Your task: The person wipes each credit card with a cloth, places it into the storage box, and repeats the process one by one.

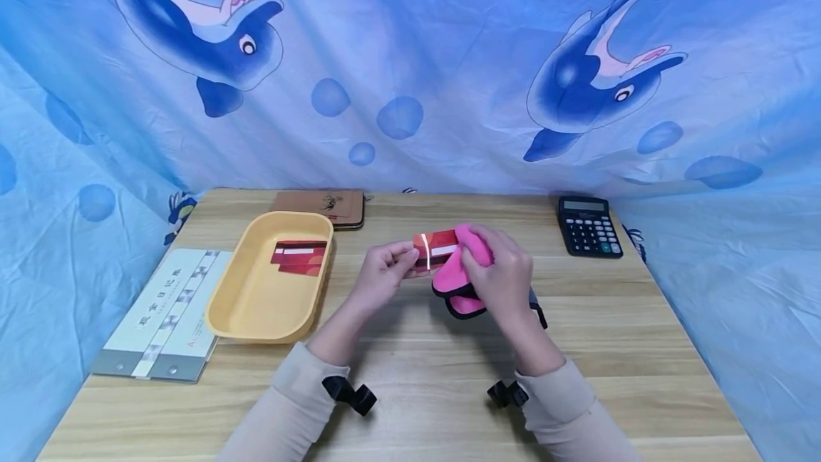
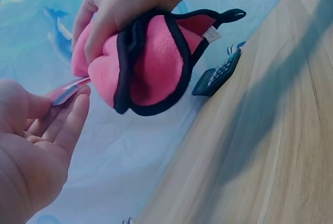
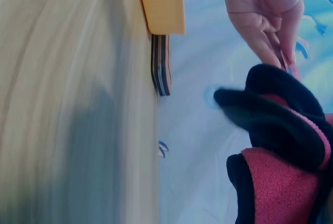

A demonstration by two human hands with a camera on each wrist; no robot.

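Note:
Over the table, my left hand [image 1: 383, 273] pinches a red bank card [image 1: 442, 242] by its left end, thumb on top. The card has a white strip, a dark stripe and a bright glare line. My right hand [image 1: 503, 269] grips a bunched pink cloth [image 1: 452, 275] with black edging, folded over the card's right end and hiding it. In the left wrist view the cloth [image 2: 158, 62] hangs in folds with a black loop and a white tag, and the card [image 2: 67, 89] shows nearly edge-on. The right wrist view shows the cloth's fuzzy pink side [image 3: 281, 182].
A yellow tray [image 1: 256, 316] at left holds red cards [image 1: 300, 260]. Behind it lies a brown notebook [image 1: 308, 202]; left of it, a white and grey account book [image 1: 167, 305]. A black calculator [image 1: 589, 227] sits at the back right of the wooden table [image 1: 616, 348].

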